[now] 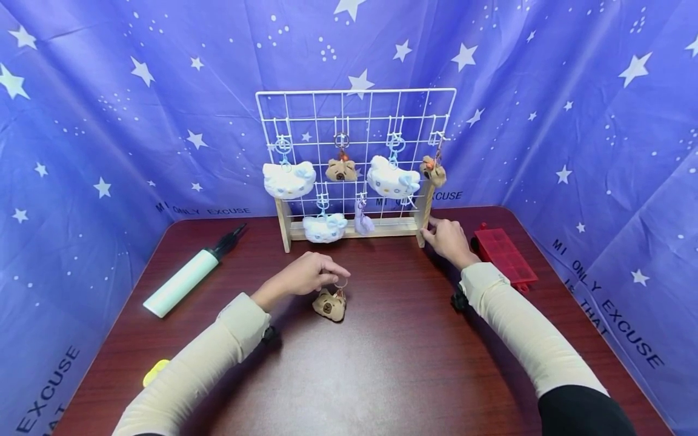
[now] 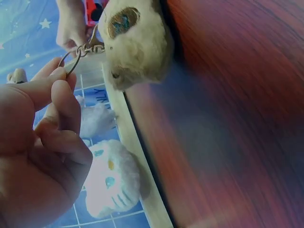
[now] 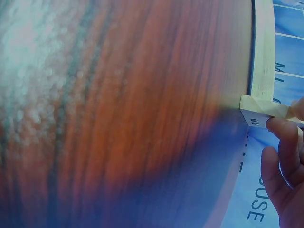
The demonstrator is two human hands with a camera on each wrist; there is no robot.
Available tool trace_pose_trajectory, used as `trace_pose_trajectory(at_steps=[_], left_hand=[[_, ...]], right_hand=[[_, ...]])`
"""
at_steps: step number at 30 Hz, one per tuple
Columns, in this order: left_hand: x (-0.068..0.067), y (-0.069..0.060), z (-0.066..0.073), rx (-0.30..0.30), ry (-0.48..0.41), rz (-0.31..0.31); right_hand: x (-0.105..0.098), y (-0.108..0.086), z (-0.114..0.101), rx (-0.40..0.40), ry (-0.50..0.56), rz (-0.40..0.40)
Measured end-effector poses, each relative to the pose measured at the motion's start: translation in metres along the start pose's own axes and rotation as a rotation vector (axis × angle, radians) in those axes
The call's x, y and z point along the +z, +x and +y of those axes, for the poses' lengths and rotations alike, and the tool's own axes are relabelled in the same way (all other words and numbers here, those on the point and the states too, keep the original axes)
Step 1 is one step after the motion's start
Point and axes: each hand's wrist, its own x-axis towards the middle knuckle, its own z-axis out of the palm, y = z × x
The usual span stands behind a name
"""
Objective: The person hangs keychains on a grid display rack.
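Note:
My left hand [image 1: 308,274] pinches the metal ring of a brown capybara plush keychain [image 1: 329,306] in front of the rack. The left wrist view shows that ring [image 2: 71,64] between thumb and fingers, the plush [image 2: 137,47] dangling from it. With my right hand [image 1: 449,241] I hold the right wooden leg [image 1: 423,221] of a white wire grid rack [image 1: 357,91]; the right wrist view shows thumb and fingers at that leg [image 3: 266,105]. On the grid's hooks hang white cat plush keychains [image 1: 289,180], brown capybara ones [image 1: 341,171] and a small purple one [image 1: 363,223].
A pale green hand pump [image 1: 182,283] with a black nozzle lies at the left. A red compartment box [image 1: 504,254] lies right of my right hand. Something yellow [image 1: 155,372] shows beside my left sleeve. Blue starry curtains [image 1: 191,72] surround the dark red table [image 1: 382,363].

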Motion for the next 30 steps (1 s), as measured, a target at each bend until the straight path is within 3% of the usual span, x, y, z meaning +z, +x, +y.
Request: trace_pose_trajectory(at_steps=[18, 30], left_hand=[[0.007, 0.026, 0.021, 0.041, -0.037, 0.134], [0.012, 0.043, 0.030, -0.002, -0.049, 0.166]], right_hand=[[0.000, -0.001, 0.001, 0.001, 0.005, 0.000], [0.001, -0.001, 0.001, 0.001, -0.003, 0.004]])
